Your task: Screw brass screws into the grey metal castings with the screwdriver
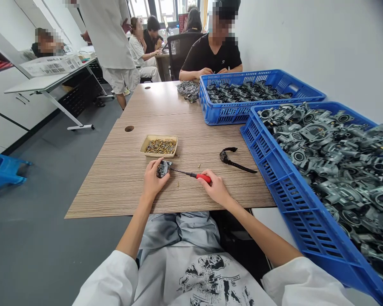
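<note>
My left hand (151, 180) grips a small grey metal part (163, 168) against the wooden table (121, 170). In my right hand (215, 187) is a red-handled screwdriver (191, 174); its thin shaft points left with the tip at the part. Just beyond the part sits a shallow beige tray (143, 146) of small brass screws. Two loose screws (178, 183) lie on the wood near my hands.
A black wristwatch (234, 160) lies to the right. A blue crate (306, 221) full of metal castings overhangs the right edge; a second blue crate (223, 112) stands behind it. A person in black sits across the table, others work further back. A blue stool (3, 170) stands at left.
</note>
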Demonstrator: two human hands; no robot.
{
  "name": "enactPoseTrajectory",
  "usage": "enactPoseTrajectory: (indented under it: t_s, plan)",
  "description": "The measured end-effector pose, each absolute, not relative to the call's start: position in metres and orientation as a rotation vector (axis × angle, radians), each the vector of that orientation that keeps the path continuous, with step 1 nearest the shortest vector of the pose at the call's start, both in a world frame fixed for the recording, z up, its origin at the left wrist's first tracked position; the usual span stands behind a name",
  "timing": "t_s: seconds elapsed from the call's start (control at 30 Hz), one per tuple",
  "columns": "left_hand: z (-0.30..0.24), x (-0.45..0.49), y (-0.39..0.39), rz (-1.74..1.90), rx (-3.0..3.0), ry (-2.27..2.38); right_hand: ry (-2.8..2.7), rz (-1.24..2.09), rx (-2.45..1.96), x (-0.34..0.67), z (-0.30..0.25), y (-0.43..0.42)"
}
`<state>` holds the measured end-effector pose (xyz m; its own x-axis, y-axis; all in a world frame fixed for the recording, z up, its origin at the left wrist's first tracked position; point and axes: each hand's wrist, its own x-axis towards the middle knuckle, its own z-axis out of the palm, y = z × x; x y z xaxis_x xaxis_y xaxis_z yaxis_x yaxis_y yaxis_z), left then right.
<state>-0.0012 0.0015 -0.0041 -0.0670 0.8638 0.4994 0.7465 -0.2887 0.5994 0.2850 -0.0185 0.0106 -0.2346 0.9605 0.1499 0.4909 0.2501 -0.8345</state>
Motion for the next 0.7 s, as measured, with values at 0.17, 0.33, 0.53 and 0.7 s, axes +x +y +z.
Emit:
enactPoseTrajectory:
  t_s: [0.17,0.33,0.53,0.7]
  plan:
    - [-0.0033,-0.0007,0.0014,1.272,2.044,1.798,-1.834,0.879,-1.322,0.2849,0.0114,-0.0187]
    - [-0.0021,-0.0004,0.0011,1.269,2.042,1.803,-1.838,0.882,-1.328,0.2851,0.0105,-0.0183]
    - [-0.0025,-0.0005,0.0009,1.272,2.050,1.795,-1.844,0.868,-1.333,0.2851,0.0102,-0.0185]
    - [-0.0040,-0.0016,0.0011,1.268,2.046,1.791,-1.844,0.873,-1.325,0.2852,0.0095,-0.0181]
